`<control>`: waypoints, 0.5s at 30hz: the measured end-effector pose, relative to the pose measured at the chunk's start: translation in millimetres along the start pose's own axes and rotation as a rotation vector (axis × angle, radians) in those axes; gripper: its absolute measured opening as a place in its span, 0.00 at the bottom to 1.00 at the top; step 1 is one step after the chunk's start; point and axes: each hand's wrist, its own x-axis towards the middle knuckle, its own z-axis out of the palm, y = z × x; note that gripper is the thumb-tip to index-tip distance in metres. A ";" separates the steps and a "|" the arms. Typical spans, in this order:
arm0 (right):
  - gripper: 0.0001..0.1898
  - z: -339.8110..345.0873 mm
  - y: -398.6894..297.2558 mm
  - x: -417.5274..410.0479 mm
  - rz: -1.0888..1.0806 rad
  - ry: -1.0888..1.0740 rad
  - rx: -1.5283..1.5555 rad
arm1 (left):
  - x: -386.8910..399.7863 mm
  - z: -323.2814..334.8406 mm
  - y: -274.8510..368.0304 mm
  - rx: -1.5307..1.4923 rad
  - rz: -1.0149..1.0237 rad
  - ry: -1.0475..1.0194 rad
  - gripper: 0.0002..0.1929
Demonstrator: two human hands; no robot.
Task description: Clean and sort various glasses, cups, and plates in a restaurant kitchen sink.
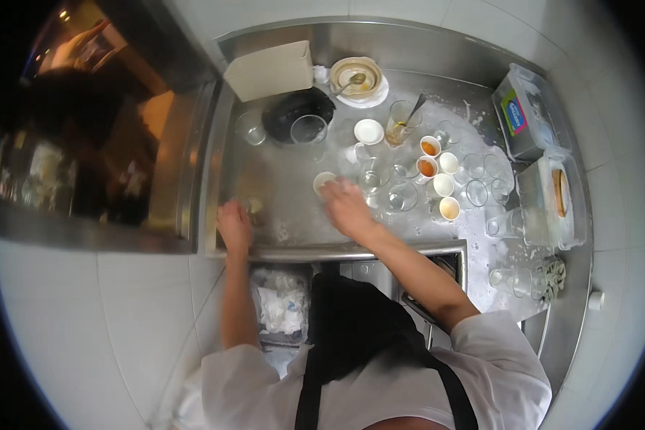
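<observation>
My right hand (348,209) reaches over the metal counter, its fingers on the near rim of a small white cup (323,181). At the counter's left end, my left hand (234,224) is curled and blurred. Close beside it is a blurred, clear object (255,208); whether the fingers hold anything cannot be made out. Right of my right hand stand several clear glasses, among them a tumbler (402,196). Small white cups follow, one with orange contents (427,167) and one with a pale liquid (450,208).
At the back are a cardboard box (271,70), a black plate (290,115), and a beige bowl (357,75) with a spoon. A tall glass (403,123) holds a utensil. Plastic bins (527,113) line the right wall. Below the steel edge (355,251) sits a waste bin (282,303).
</observation>
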 end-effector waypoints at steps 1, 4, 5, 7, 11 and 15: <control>0.19 21.9 15.7 5.3 0.024 0.004 -0.010 | 0.9 8.8 9.5 -0.013 0.019 -0.013 0.18; 0.16 73.0 42.2 20.9 0.072 -0.340 -0.212 | 4.7 20.0 43.8 0.055 0.079 -0.065 0.19; 0.16 74.5 48.5 19.7 0.167 -0.347 -0.119 | 8.7 5.1 76.0 0.001 0.116 0.016 0.19; 0.15 68.9 50.2 16.2 0.282 -0.338 -0.039 | 14.3 -19.5 105.2 -0.076 0.169 0.093 0.19; 0.15 58.5 15.6 16.7 0.225 -0.357 -0.032 | 10.6 -7.4 116.3 -0.487 0.173 -0.005 0.18; 0.15 58.9 30.5 12.3 0.247 -0.302 -0.137 | 74.1 27.4 190.0 -0.734 0.170 -0.442 0.14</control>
